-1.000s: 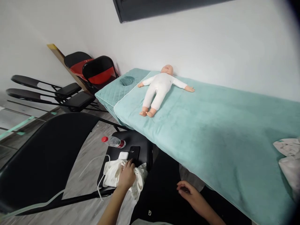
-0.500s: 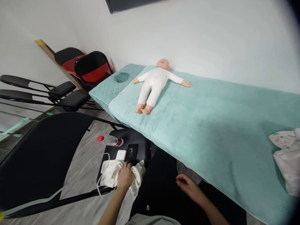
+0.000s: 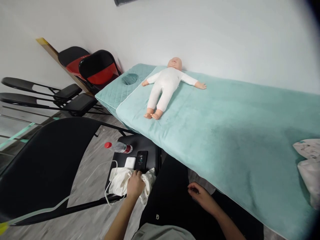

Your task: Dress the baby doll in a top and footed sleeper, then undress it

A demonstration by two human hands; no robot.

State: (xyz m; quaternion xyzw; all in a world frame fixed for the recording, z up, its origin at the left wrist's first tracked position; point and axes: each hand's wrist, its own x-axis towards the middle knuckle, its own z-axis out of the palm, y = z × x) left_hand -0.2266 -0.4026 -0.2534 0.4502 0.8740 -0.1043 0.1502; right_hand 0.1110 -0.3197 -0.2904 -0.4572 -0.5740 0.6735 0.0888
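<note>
My left hand rests on a crumpled white cloth that lies on the seat of a black folding chair; its fingers curl into the cloth near a black phone. My right hand lies on my black-trousered lap with the fingers curled together; I cannot make out anything in them. A baby doll in a white suit lies face up on the teal-covered bed, well beyond both hands.
On the chair seat lie a white power bank with a white cable and a plastic bottle with a red cap. More black folding chairs stand at the left. Pale crumpled clothes lie at the bed's right end.
The view has shifted slightly; my left hand has stayed on the white cloth and my right hand has stayed on my lap.
</note>
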